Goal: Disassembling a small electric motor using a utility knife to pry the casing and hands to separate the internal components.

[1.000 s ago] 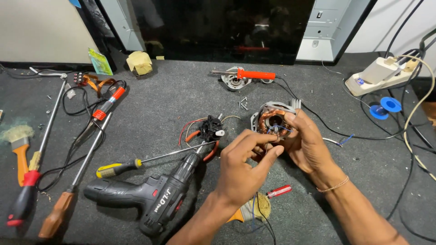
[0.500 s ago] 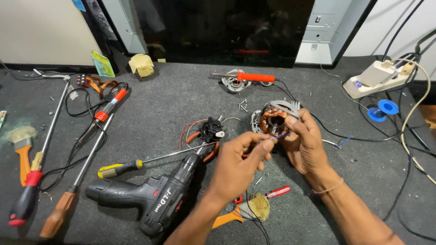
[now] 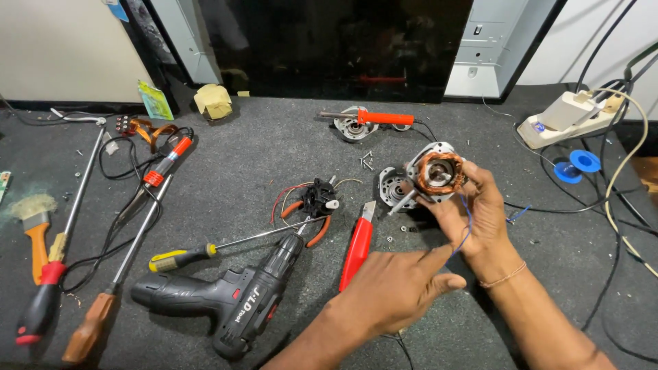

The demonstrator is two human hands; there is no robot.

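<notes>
My right hand holds up a small motor stator with copper windings inside a silver housing, its open face turned toward me. A thin blue wire runs from the stator down to the fingertips of my left hand, which sits lower and nearer to me, fingers together and apparently pinching the wire's end. Just left of the stator a round metal end cover lies on the dark mat.
A red-handled cutter, a black cordless drill, a yellow-black screwdriver and a black switch part with wires lie left of my hands. An orange-handled soldering iron lies at the back; power strip and cables lie right.
My left hand has left the stator and drawn back toward me, stretching the blue wire. The red cutter, hidden before, now shows. My right hand still holds the stator.
</notes>
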